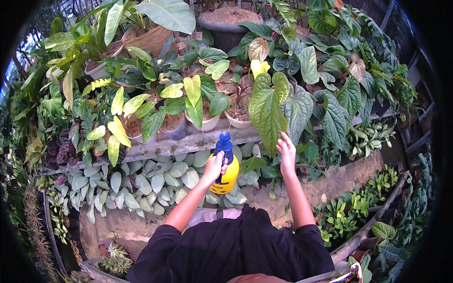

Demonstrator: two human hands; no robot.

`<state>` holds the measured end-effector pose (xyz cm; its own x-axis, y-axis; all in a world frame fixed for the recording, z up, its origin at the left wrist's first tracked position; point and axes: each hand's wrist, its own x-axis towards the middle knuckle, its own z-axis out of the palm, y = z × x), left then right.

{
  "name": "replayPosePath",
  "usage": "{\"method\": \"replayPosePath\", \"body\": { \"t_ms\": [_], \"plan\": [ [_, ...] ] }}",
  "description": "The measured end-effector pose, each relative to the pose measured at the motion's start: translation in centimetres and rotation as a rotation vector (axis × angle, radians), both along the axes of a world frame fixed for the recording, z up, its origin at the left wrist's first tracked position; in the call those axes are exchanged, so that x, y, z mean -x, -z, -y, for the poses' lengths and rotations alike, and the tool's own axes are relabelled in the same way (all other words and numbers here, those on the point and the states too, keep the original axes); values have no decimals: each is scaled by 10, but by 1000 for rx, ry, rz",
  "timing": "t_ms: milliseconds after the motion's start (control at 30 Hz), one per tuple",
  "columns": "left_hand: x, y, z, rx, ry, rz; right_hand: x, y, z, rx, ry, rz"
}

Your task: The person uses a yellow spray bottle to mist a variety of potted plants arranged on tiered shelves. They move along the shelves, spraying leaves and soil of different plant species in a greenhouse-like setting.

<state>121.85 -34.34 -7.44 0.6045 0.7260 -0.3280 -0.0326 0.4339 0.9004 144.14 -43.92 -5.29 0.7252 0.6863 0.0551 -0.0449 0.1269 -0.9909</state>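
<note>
My left hand (216, 167) grips the handle of a yellow pump spray bottle (228, 177) with a blue top, held upright in front of the plant shelf. To its right, my right hand (286, 148) is raised with fingers apart, at the lower right edge of a large, heart-shaped green leaf (268, 106); whether the fingertips touch it, I cannot tell. Beyond the bottle, a white pot (239, 123) with a reddish-stemmed plant stands on the shelf. A darker ribbed leaf (298, 109) hangs behind the large one.
A weathered shelf (198, 141) carries several potted plants. Pale silvery-green foliage (145, 185) grows under its front edge. Larger pots, including a dark one (226, 26), stand at the back. Low leafy plants (350, 208) grow at the right behind a curved edge, and a planter (93, 270) sits at lower left.
</note>
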Motion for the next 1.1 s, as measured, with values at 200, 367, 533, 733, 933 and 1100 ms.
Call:
{"method": "replayPosePath", "body": {
  "t_ms": [200, 367, 533, 733, 933, 1100],
  "plan": [
    [4, -24, -9, 26, 21, 45, 4, 1, 0, 64, -64, -12],
    [3, -44, -21, 28, -80, 111, 5, 7, -1, 87, -105, -27],
    [2, -53, -31, -37, -176, 168, 11, 21, 1, 170, -161, 53],
    [-2, -57, -36, -80, -201, 118, 35, 59, -1, 248, -385, 142],
    [-9, -61, -35, -78, -215, 82, 83, 86, -11, 428, -688, -163],
    [-15, -63, -34, -65, -201, 129, 109, 99, -9, 508, -651, -431]
  ]
}}
